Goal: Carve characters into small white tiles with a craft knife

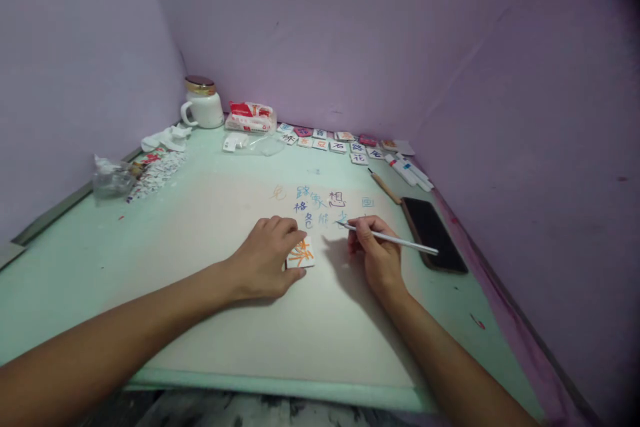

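My left hand (267, 257) lies on the table, its thumb and fingers around the edges of a small white square block (307, 255). An orange Chinese character covers the block's top, partly hidden by the fingers. In my right hand (377, 250) is a slim silver pen-shaped tool (405, 241), gripped like a pen. Its dark pointed tip is up and to the right of the block, apart from it; I cannot tell whether it touches the table. Coloured characters (337, 199) are marked on the tabletop just beyond both hands.
Right of my right hand lies a black phone (435, 233), with a wooden-handled tool (385, 187) beside it. Several character blocks (339, 147) line the back. A lidded white mug (205, 110), a red-and-white packet (250, 117) and white scraps (157, 173) are farther left. Purple walls enclose the table.
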A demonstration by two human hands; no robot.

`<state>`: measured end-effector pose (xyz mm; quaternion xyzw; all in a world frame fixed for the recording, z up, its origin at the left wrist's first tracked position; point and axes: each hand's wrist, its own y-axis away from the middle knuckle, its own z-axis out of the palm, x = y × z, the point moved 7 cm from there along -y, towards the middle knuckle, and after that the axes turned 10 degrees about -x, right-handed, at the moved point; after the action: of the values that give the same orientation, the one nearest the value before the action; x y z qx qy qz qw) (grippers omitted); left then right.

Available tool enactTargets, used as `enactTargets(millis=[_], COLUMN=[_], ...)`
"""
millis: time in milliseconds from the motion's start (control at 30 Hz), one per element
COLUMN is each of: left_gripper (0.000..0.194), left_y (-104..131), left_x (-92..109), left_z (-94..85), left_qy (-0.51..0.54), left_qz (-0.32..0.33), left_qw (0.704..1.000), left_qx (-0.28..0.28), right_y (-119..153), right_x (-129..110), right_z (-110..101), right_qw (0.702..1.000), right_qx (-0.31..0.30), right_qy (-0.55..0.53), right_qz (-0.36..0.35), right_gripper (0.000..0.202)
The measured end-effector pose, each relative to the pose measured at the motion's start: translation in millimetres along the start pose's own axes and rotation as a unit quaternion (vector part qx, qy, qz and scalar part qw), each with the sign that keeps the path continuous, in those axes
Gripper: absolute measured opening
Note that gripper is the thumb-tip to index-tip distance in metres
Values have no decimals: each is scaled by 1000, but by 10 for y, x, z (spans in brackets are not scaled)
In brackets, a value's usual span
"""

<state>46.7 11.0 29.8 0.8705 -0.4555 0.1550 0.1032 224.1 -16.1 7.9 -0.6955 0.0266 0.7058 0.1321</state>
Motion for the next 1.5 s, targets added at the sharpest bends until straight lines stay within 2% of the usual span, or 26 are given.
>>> enactTargets(millis=[267, 400, 533, 800, 1000, 1233, 1500], left_gripper=[41, 42, 39, 43, 42, 40, 38], left_y=[64, 219, 359, 387, 405, 396, 393], left_x=[32, 44, 106, 135, 148, 163, 172], left_z=[68, 122, 178, 193, 203, 191, 198], left_qy=[12, 59, 75, 89, 83, 70, 62], left_qz=[9, 12, 22, 20, 25, 23, 35], left_qw=[999, 998, 996, 993, 994, 995, 995], left_qx=[-33, 17, 48, 69, 69, 65, 68], right_y=[449, 660, 789, 851, 930, 910, 922], right_x=[61, 120, 91, 29, 13, 37, 52], right_z=[296, 335, 387, 373, 313, 371, 391], right_qw=[995, 989, 985, 986, 989, 987, 979], right_qx=[-73, -74, -111, -90, -43, -104, -136], right_qy=[-10, -36, 40, 76, 86, 102, 128], right_qz=[67, 120, 125, 116, 114, 72, 78], right_gripper=[35, 35, 32, 22, 27, 28, 26])
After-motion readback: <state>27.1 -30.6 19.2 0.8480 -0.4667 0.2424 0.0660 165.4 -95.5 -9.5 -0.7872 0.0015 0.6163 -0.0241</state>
